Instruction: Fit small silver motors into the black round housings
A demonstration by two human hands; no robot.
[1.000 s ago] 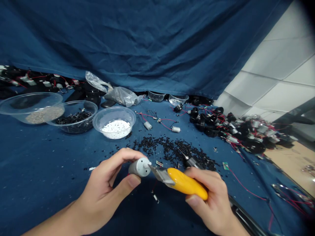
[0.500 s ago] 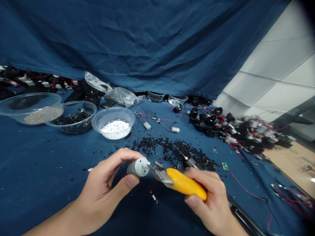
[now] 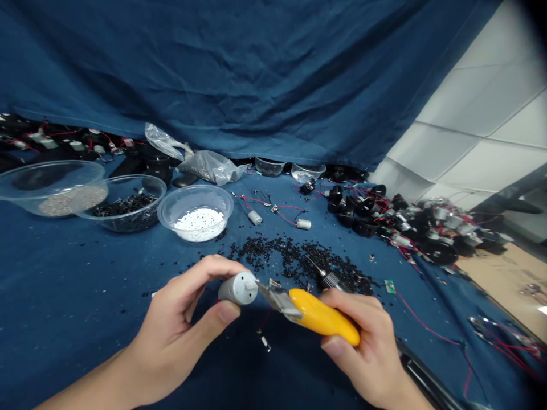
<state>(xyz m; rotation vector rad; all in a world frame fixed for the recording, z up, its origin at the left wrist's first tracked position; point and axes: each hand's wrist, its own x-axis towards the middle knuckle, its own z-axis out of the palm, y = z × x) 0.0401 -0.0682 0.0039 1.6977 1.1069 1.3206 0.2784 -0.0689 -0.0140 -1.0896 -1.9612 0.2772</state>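
Observation:
My left hand [image 3: 188, 324] grips a small grey cylindrical motor [image 3: 239, 288] between thumb and fingers, its end face turned to the right. A yellow utility knife [image 3: 320, 316] is in my right hand [image 3: 363, 341], fingers closed round its handle. The knife's blade tip lies at the motor's shaft end; whether it touches, I cannot tell. Below the motor hangs or lies a thin red wire with a small pale part [image 3: 265, 341] at its end. Behind the knife lies a screwdriver [image 3: 331, 279] with a dark ribbed handle, partly hidden by my right hand.
Many tiny black pieces [image 3: 277, 250] are scattered beyond my hands. A clear bowl of white bits [image 3: 199, 225] and a bowl of black pieces [image 3: 128, 208] stand at left. Two loose motors [image 3: 303, 224] lie further back. Wired motors and black housings [image 3: 440, 250] heap up at right.
The motor in my left hand has shifted slightly left and up, turning a little. A small gap shows between shaft end and blade where they overlapped. Both holds stay the same.

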